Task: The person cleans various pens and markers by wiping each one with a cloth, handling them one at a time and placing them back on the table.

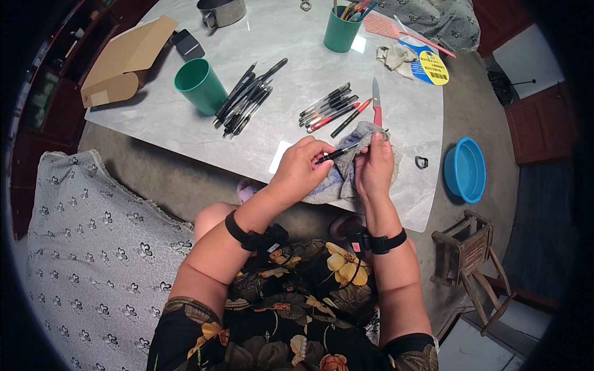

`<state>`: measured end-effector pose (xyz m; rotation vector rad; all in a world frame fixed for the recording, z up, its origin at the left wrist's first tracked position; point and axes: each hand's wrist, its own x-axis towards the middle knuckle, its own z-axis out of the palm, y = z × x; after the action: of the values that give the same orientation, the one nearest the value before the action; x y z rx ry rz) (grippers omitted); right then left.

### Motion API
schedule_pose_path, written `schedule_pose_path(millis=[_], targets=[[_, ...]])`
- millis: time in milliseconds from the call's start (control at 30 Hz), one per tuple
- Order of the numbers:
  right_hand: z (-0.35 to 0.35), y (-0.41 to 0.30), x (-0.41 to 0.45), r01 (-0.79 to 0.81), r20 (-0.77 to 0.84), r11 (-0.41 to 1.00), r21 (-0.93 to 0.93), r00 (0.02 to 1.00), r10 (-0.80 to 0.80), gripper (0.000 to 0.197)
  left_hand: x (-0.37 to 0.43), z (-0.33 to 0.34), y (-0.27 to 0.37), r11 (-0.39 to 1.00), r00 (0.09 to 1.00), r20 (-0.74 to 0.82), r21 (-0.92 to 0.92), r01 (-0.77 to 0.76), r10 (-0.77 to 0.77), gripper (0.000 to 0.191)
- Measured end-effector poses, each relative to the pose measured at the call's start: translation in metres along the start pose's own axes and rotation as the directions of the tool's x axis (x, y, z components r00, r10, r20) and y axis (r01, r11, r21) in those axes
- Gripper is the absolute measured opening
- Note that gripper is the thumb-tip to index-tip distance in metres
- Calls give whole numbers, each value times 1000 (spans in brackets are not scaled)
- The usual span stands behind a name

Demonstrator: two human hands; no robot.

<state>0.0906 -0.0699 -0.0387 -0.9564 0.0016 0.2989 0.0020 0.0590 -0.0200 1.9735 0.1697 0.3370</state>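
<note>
A dark pen [338, 154] is pinched between the thumb and fingers of my left hand [304, 164]. Its far end runs into a grey cleaning cloth [341, 178], which my right hand [377, 164] grips around it. The cloth's lower part lies on the table near its front edge. Just beyond my hands lie several pens in a row [327, 109], with a black and orange pen [351, 118] at their right. A knife with a red handle [377, 109] points away from me, its handle end close to the cloth.
Left of centre, a green cup [199, 88] stands beside a pile of pens [243, 102]. A second green cup [342, 30] holds pens and brushes. Farther out are a cardboard box [127, 62], a metal pot [222, 11] and a crumpled rag [398, 59]. A blue basin [465, 170] and wooden stool [466, 246] stand right.
</note>
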Motion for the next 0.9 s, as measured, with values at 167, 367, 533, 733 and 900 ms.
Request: schedule_pose_path(millis=[167,367,533,733,900], targets=[[1,6,-8,-35,21,999,-1,999,35,17,1,1,-3,1000,1000,1,-7,-13,13,19],[5,-12,4,-44,34,999,-5,998,44,20,1,2,-8,926,958,185,-270,263,-218,20],[-5,-2,6,11,46,998,67,999,-14,17,-1,4,-17,903,939,223,-288,318,-260,18],[-2,5,-4,-24,-11,1000,9,1000,25,13,1,2,-9,999,998,-53,-40,14,-16,16],[-1,8,-7,-51,5,998,-22,999,51,14,0,3,-4,1000,997,-75,3,22,-21,15]])
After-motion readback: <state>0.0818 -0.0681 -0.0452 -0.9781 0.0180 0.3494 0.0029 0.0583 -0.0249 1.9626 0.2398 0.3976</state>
